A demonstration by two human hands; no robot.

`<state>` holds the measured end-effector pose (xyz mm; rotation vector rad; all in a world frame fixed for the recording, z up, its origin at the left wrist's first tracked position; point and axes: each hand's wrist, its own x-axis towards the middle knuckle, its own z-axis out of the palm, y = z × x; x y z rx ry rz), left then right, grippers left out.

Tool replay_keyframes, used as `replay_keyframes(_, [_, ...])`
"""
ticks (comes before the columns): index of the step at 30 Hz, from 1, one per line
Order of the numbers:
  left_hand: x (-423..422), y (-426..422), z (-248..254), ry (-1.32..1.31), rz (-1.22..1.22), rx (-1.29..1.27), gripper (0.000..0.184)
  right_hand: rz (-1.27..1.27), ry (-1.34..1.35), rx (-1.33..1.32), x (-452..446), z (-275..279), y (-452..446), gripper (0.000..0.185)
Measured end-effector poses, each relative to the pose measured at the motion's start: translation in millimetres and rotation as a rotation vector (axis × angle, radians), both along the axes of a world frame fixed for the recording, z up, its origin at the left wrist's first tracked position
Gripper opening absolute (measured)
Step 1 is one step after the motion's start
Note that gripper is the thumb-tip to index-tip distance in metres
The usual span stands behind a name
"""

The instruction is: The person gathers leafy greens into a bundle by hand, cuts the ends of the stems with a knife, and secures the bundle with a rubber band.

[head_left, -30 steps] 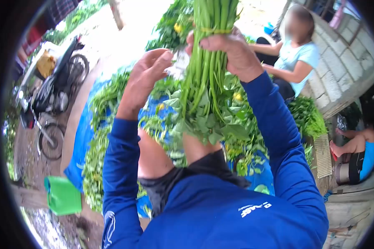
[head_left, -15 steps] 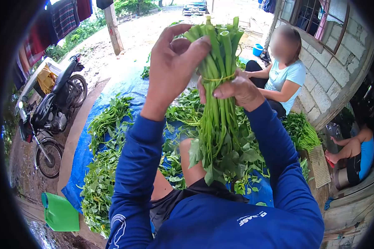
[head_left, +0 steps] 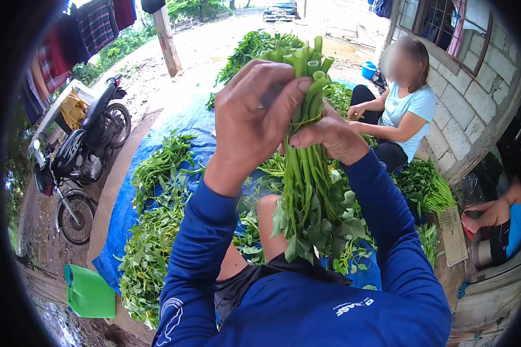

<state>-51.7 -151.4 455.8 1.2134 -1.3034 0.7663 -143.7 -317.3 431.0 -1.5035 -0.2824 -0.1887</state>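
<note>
In front of me a bunch of leafy greens (head_left: 309,179) is held upright, cut hollow stem ends at the top and leaves hanging below. A thin yellowish band (head_left: 307,121) circles the stems. My left hand (head_left: 255,115) is closed on the upper stems, with thumb and fingers near the cut ends. Lower down, my right hand (head_left: 333,136) grips the same bunch around the band, its thumb across the front of the stems. Part of the band is hidden by the hands.
Loose greens (head_left: 156,248) lie in piles on a blue tarp (head_left: 113,231). A person in a light blue shirt (head_left: 408,110) sits at the right by bundled greens (head_left: 425,188). A green container (head_left: 90,292), a motorcycle (head_left: 81,156) and another person's legs (head_left: 492,217) are around the edges.
My left hand has shifted right and down along the stems, its fingers now wrapped more around the upper end. The bunch has dropped slightly in view; my right hand still grips it.
</note>
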Motion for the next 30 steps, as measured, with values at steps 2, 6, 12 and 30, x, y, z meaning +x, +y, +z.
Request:
replay_keyframes(2, [7.6,-5.6,2.5,-0.18,0.187,-0.02,0.015,-0.03,0.005,-0.007,1.3,-3.9,2.7,0.045])
replay_keyframes(6, [20.7,-27.3,-8.5,-0.228,0.293,0.046,0.016,-0.023,0.051,0.02,9.5,-22.4,-5.2,0.042])
replay_keyframes(12, [26.6,-35.0,-20.3,0.631,-0.339,0.104,0.082,-0.189,0.053,0.105,13.1,-29.5,-25.4,0.048])
replay_keyframes(30, [-7.1,-95.1,36.9,0.503,-0.34,0.437,0.03,-0.613,-0.398,-0.185,24.1,-59.8,-7.9,0.033])
